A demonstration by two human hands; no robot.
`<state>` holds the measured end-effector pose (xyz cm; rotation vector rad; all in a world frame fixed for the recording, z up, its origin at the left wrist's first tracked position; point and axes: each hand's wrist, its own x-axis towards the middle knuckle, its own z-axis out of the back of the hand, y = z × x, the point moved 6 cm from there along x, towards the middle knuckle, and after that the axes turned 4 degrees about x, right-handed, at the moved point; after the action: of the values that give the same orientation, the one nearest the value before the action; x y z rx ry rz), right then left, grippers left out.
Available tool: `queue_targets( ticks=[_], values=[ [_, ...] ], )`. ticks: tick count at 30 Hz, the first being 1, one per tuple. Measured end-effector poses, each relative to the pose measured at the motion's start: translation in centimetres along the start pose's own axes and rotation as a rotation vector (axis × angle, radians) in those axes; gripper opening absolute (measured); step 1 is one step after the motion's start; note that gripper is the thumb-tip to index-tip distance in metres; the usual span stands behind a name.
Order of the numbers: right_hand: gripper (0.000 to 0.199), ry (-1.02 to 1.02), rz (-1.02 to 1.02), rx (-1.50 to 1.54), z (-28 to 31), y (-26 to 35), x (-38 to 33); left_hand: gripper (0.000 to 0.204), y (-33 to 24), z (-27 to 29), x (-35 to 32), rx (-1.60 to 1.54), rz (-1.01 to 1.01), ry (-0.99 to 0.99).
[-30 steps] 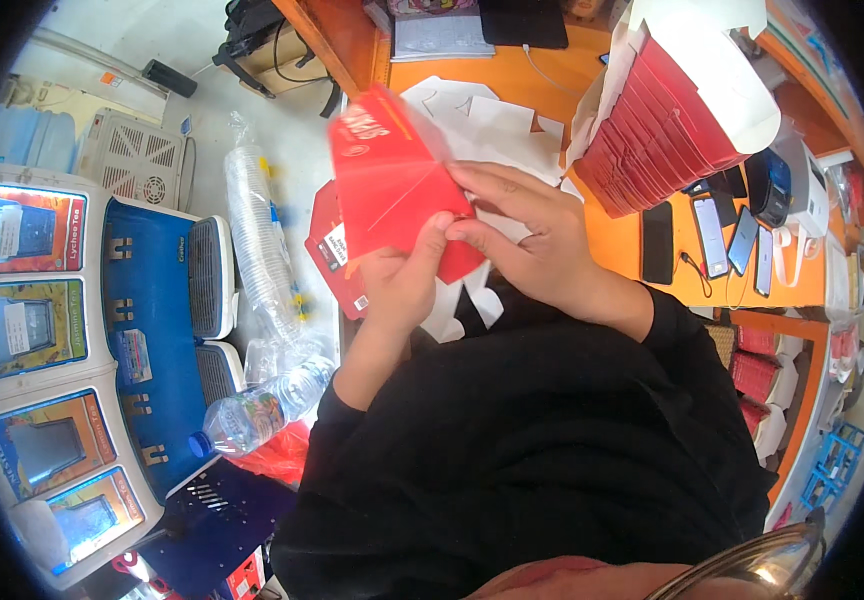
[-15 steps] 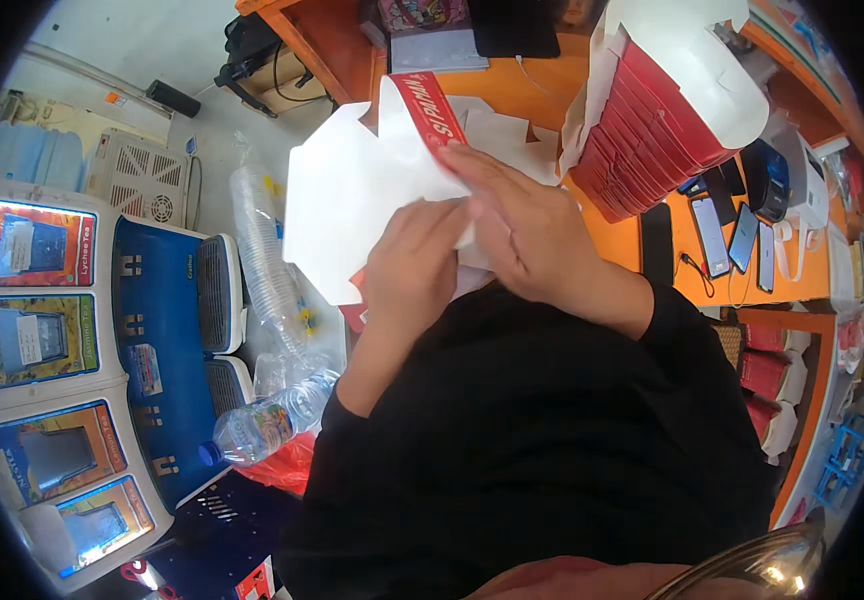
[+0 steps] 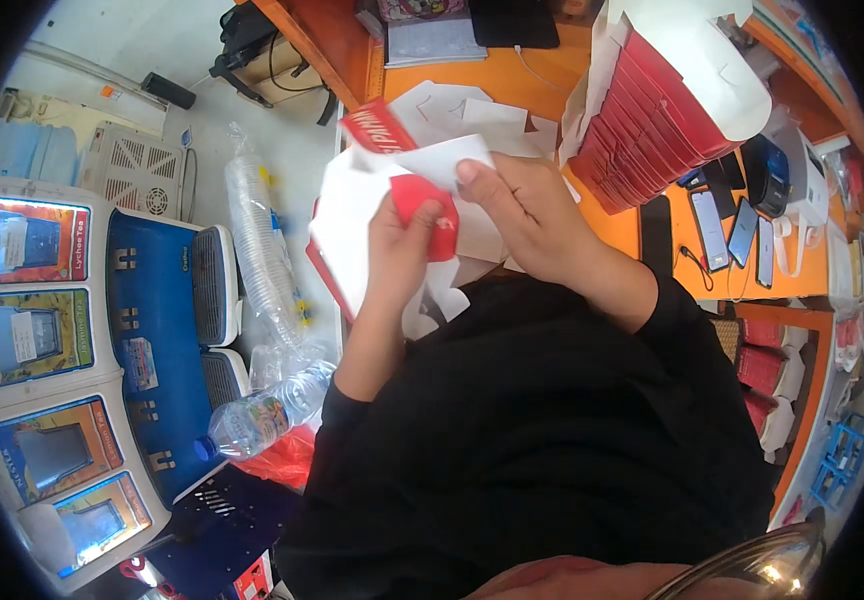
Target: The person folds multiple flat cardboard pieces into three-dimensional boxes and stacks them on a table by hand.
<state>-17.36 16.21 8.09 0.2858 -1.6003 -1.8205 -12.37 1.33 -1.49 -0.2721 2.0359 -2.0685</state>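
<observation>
Between my hands is a partly folded cardboard food box, white inside and red outside, held above the table edge. My left hand pinches a red flap of it, thumb on top. My right hand grips a white flap at the box's right side, its thumb pressed on the flap. Beneath and behind lie flat white box blanks. To the right rises a nested stack of folded red-and-white boxes.
Right of the stack, several phones lie on the orange table. On the left stand a drink dispenser, a sleeve of clear plastic cups and a plastic bottle. More red boxes fill a shelf at lower right.
The box has turned and its flaps are bent inward, with a red flap now folded up near my left hand. My right hand has shifted slightly right and now pinches a white flap.
</observation>
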Motion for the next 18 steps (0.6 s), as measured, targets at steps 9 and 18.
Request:
queue_targets(
  ticks=[9, 18],
  values=[
    [0.074, 0.086, 0.179, -0.314, -1.9, 0.8, -1.6, 0.021, -4.9, 3.9, 0.9, -0.605, -0.316, -0.360],
    [0.012, -0.438, 0.362, -0.094, 1.4, 0.7, -1.9, 0.029, -6.6, 2.3, -1.1, -0.456, -0.530, -0.380]
  ],
)
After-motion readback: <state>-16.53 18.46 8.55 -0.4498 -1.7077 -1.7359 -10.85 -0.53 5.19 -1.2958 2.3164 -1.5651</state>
